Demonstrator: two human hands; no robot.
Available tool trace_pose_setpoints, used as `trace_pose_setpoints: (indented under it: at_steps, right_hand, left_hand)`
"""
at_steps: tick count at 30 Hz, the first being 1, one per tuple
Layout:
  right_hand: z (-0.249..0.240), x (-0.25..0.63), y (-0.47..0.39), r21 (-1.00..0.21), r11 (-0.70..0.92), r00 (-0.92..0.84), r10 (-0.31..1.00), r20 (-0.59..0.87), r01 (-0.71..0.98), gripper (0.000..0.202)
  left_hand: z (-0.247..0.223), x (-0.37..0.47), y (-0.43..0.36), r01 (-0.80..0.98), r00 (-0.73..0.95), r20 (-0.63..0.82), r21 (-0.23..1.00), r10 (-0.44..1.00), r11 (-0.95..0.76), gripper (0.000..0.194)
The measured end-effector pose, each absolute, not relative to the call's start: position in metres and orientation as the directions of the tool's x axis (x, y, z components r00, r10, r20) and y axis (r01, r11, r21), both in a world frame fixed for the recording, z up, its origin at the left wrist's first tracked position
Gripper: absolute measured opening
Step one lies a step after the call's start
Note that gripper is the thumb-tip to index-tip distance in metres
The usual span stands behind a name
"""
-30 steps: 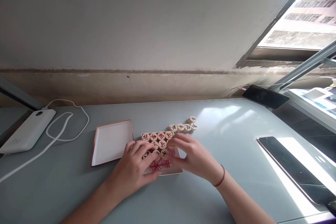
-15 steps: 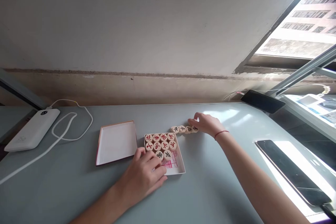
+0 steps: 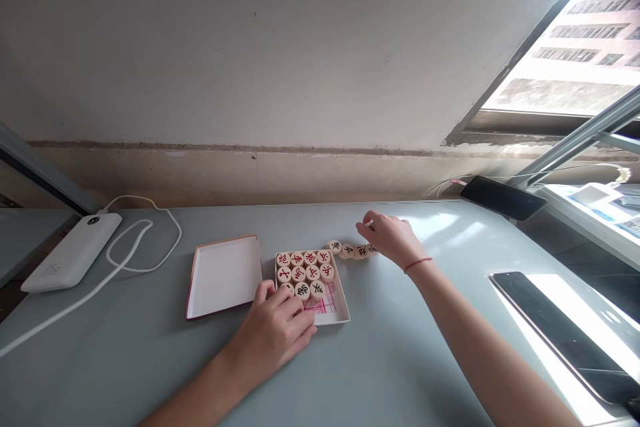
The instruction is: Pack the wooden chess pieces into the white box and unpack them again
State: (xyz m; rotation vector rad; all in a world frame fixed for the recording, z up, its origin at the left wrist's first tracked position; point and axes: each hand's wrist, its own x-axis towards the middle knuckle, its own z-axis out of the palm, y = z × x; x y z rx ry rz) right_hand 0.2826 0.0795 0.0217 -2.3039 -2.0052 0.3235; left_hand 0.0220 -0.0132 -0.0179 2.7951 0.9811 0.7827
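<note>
A shallow white box (image 3: 340, 312) holds round Chinese chess pieces (image 3: 298, 273), red characters in the two far rows and black in the row nearer me. My left hand (image 3: 280, 328) is closed over the box's near left corner, its fingers covering part of the nearest pieces. My right hand (image 3: 393, 237), with a red string at the wrist, pinches a black-lettered chess piece (image 3: 371, 227) just above a short row of loose black pieces (image 3: 348, 251). That row lies on the table past the box's far right corner, its right end partly behind the hand.
The box lid (image 3: 226, 277) lies inside up, left of the box. Farther left are a white power bank (image 3: 73, 253) and its looping cable (image 3: 145, 269). A phone (image 3: 557, 333) lies at the right, another dark phone (image 3: 503, 197) by the wall (image 3: 300, 173).
My right hand has risen slightly with one chess piece pinched in it, above the loose row. My left hand stays at the box corner. The whole view has shifted a little.
</note>
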Motion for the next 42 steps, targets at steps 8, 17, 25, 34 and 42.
trace_pose_setpoints:
  at_steps: [8, 17, 25, 34, 42]
  right_hand:
    - [0.036, 0.233, 0.002, -0.85, 0.187, -0.382, 0.924, -0.019, 0.493, 0.02]
    - [0.027, 0.215, 0.008, -0.979, 0.086, -0.367, 0.93, 0.011, 0.187, 0.026]
    - [-0.001, 0.241, 0.026, -0.998, 0.018, -0.068, 0.998, 0.014, 0.061, 0.033]
    - [0.001, 0.245, 0.025, -0.998, 0.012, -0.041, 0.999, 0.01, 0.069, 0.032]
    - [-0.01, 0.243, 0.024, -0.988, 0.028, -0.083, 0.996, 0.016, 0.149, 0.031]
  left_hand:
    - [0.0, 0.032, -0.007, 0.58, 0.524, 0.498, 0.386, 0.691, -0.718, 0.038]
    - [0.009, 0.032, 0.004, 0.524, 0.43, 0.494, 0.545, 0.756, -0.654, 0.023]
    - [0.002, 0.046, 0.012, 0.485, 0.538, 0.388, 0.583, 0.748, -0.651, 0.015]
    - [-0.009, 0.064, 0.017, 0.515, 0.662, 0.344, 0.435, 0.665, -0.738, 0.019]
    - [-0.021, 0.069, 0.016, 0.55, 0.678, 0.343, 0.349, 0.65, -0.758, 0.017]
